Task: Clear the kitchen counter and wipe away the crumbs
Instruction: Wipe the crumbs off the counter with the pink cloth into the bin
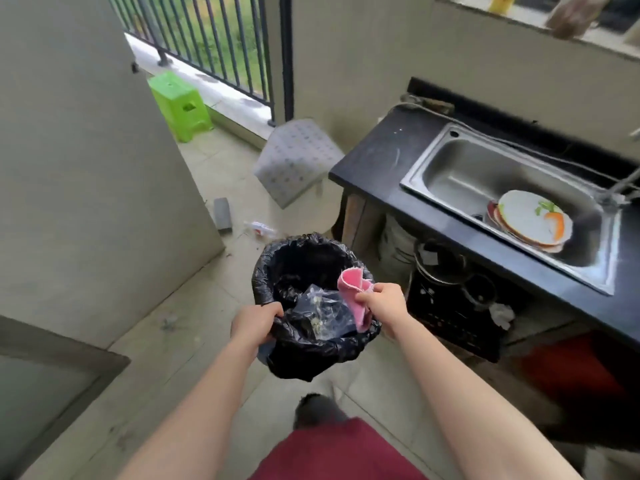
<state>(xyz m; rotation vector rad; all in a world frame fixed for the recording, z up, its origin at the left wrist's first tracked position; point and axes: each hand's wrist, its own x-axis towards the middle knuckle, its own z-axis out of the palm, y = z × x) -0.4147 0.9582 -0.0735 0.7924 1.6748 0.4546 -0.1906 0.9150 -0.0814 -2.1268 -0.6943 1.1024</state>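
Left hand (257, 322) grips crinkled black bin liner (311, 351); right hand (382, 303) pinches soft pink cloth (355, 292).

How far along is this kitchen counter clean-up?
Looks done: the black counter is mostly cleared, and plates sit stacked in the sink. In hand: the left hand grips the rim of the bin while the right hand holds a pink cloth over it, perhaps shaking crumbs out. Left: setting the bin down; remaining crumbs are too small to judge.

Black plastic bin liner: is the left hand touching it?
Touching. Head view: the left hand grips the black plastic bin liner at its near rim, fingers curled over it.
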